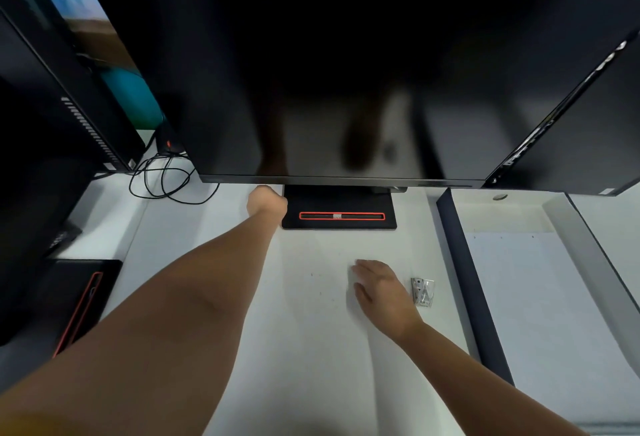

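Below monitor (346, 72) edge sits left hand (266, 201), grip unseen; right hand (379, 286) flat on desk (294, 349)

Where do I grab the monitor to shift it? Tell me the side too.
Probably the bottom edge, one hand each side of the base, coming from the front and below. The monitor is wide, thin and upright, so a spread grip low down should steady it. The left hand is at that edge.

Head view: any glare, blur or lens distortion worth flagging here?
Head view: the wide-angle lens bows the edges of the large black monitor screen; its dark glass carries smeared reflections, no hard glare; soft, even light, with a faint shadow beside the right hand on the white desk.
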`<state>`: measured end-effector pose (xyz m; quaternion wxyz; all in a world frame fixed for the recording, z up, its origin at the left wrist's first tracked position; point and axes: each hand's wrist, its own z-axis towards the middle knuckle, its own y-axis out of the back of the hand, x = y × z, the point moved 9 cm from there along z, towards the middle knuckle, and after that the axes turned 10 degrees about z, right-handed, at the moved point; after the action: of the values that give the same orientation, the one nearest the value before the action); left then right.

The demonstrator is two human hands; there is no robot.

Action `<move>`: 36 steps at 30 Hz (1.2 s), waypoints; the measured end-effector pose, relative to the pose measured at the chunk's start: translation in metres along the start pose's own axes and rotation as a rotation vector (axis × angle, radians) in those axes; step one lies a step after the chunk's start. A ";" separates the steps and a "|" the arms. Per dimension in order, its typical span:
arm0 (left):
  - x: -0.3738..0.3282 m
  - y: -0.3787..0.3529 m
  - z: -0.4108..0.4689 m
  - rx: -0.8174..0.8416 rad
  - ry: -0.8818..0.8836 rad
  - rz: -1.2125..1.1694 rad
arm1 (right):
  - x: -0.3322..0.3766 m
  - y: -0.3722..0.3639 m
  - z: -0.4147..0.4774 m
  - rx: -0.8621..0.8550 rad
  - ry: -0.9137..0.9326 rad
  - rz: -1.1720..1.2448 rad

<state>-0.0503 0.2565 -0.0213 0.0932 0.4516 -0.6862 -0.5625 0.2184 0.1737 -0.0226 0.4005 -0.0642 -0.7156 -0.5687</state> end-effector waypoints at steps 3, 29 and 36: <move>0.004 -0.003 -0.003 0.032 -0.031 0.012 | 0.000 -0.013 -0.007 0.034 0.025 -0.033; 0.033 -0.035 -0.157 -0.039 -0.883 0.040 | 0.032 -0.028 0.059 0.211 -0.129 -0.235; 0.046 -0.031 -0.151 -0.033 -0.811 0.063 | 0.039 -0.031 0.064 0.206 -0.166 -0.349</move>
<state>0.0349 0.1202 -0.0125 -0.1606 0.1703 -0.6717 -0.7029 0.1435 0.2041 -0.0231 0.2400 0.0554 -0.8007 -0.5461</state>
